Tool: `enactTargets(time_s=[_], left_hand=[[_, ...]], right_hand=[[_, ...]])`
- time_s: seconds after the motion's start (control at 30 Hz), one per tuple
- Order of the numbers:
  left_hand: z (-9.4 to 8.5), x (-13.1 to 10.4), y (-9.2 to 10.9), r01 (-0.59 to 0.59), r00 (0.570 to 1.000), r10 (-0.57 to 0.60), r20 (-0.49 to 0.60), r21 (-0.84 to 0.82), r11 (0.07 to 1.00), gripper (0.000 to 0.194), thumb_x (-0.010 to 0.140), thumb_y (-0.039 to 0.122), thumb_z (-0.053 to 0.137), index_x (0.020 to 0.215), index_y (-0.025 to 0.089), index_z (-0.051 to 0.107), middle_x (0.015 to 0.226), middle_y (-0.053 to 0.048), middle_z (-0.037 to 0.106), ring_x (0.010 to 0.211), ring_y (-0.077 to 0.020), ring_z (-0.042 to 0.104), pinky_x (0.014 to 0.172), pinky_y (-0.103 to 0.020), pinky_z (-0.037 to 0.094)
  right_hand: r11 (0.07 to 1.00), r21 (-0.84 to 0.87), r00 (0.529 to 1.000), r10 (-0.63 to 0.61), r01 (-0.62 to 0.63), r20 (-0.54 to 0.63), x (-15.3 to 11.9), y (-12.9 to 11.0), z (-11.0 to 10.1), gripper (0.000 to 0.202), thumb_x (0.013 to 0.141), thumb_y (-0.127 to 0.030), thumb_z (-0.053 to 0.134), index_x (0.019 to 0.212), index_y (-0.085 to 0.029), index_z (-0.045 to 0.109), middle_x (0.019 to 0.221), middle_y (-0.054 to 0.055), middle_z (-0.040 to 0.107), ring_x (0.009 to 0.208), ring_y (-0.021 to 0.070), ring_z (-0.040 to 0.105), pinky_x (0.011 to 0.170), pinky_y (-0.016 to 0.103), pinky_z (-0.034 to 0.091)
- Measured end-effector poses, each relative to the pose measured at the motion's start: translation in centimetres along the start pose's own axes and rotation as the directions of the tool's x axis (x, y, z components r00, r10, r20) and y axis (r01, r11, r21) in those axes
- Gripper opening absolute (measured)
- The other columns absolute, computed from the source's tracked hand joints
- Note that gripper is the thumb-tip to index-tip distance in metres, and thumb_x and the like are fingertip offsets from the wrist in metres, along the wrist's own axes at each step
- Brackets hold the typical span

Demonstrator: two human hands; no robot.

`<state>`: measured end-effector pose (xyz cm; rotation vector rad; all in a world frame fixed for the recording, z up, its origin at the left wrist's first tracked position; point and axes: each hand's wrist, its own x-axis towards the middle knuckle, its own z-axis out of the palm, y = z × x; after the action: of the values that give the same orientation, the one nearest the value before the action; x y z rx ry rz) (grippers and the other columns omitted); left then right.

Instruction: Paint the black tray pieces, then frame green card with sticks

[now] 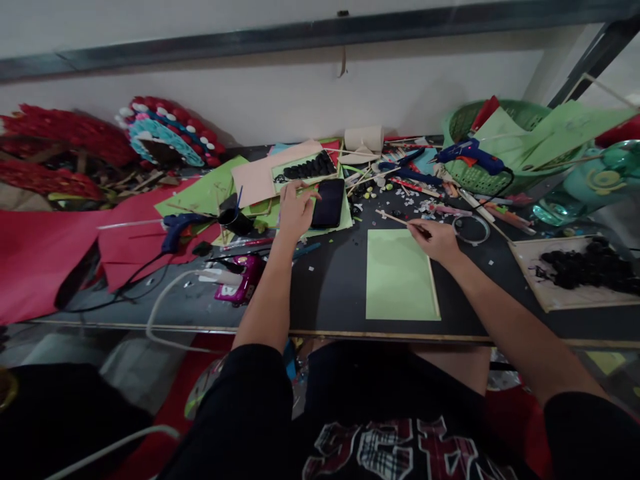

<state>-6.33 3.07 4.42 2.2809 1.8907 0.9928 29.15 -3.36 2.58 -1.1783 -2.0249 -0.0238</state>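
My right hand (434, 241) pinches a thin wooden stick (393, 217), whose free end points left over the top edge of a pale green sheet of paper (400, 277). Along the sheet's right side lies another thin stick (434, 288). My left hand (296, 210) reaches forward with its fingers apart, one of them at the left edge of a dark-screened phone (329, 204). Whether that finger touches the phone I cannot tell. Just beyond the left fingertips lies a stick-framed light card with black lumpy pieces (313, 167).
Glue guns rest at left (180, 230) and on a green basket (470, 157). A purple power strip (243, 280) sits by my left forearm. Paper scraps and sticks litter the back. A framed panel with black pieces (583, 270) lies at right, near a teal bottle (590, 183).
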Motion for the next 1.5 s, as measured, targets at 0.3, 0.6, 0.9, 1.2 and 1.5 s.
enactTargets(time_s=[0.3, 0.6, 0.9, 1.2, 1.5], left_hand=[[0.3, 2.5, -0.2, 0.112, 0.991, -0.125, 0.049, 0.214, 0.97, 0.049, 0.085, 0.013, 0.041, 0.123, 0.026, 0.069, 0.131, -0.015, 0.053, 0.129, -0.0389, 0.043, 0.107, -0.058, 0.037], [2.4, 0.5, 1.2, 0.337, 0.937, -0.335, 0.1, -0.005, 0.941, 0.064, 0.088, 0.053, 0.055, 0.138, 0.013, 0.052, 0.125, -0.018, 0.065, 0.124, -0.0345, 0.056, 0.107, -0.046, 0.043], [3.9, -0.1, 3.2, 0.299, 0.953, -0.298, 0.057, -0.007, 0.954, 0.097, 0.057, 0.043, 0.087, 0.139, 0.013, 0.044, 0.137, -0.021, 0.057, 0.127, -0.0402, 0.053, 0.112, -0.053, 0.038], [3.8, -1.0, 4.7, 0.228, 0.971, -0.226, 0.076, -0.007, 0.974, 0.097, 0.06, 0.038, 0.085, 0.141, 0.012, 0.039, 0.137, -0.02, 0.056, 0.128, -0.0387, 0.052, 0.113, -0.052, 0.037], [3.1, -2.2, 7.8, 0.256, 0.966, -0.258, 0.015, 0.068, 0.964, 0.08, 0.077, 0.048, 0.07, 0.141, 0.009, 0.044, 0.14, -0.025, 0.049, 0.136, -0.0439, 0.04, 0.116, -0.057, 0.029]], right_hand=[[0.999, 0.04, 0.996, 0.014, -0.018, 0.09, 0.0, 0.2, 0.2, 0.03, 0.095, -0.038, 0.053, 0.094, -0.02, 0.077, 0.087, 0.004, 0.08, 0.067, 0.0144, 0.072, 0.061, 0.022, 0.052], [0.997, 0.079, 0.996, 0.003, -0.01, 0.094, 0.1, 0.1, 0.1, 0.031, 0.095, -0.038, 0.052, 0.093, -0.019, 0.078, 0.085, 0.005, 0.079, 0.063, 0.014, 0.07, 0.058, 0.023, 0.05], [0.997, 0.079, 0.995, 0.01, -0.018, 0.098, 0.3, 0.1, 0.0, 0.033, 0.097, -0.04, 0.051, 0.096, -0.02, 0.077, 0.086, 0.004, 0.079, 0.064, 0.0133, 0.07, 0.059, 0.022, 0.049], [0.996, 0.084, 0.999, -0.002, -0.002, 0.05, 0.4, 0.3, 0.0, 0.029, 0.094, -0.035, 0.054, 0.093, -0.018, 0.077, 0.077, 0.004, 0.078, 0.057, 0.0124, 0.066, 0.056, 0.022, 0.048], [0.993, 0.101, 0.997, 0.059, -0.064, 0.055, 0.5, 0.4, 0.0, 0.029, 0.093, -0.037, 0.056, 0.09, -0.017, 0.077, 0.075, 0.005, 0.077, 0.055, 0.0123, 0.064, 0.055, 0.023, 0.047]])
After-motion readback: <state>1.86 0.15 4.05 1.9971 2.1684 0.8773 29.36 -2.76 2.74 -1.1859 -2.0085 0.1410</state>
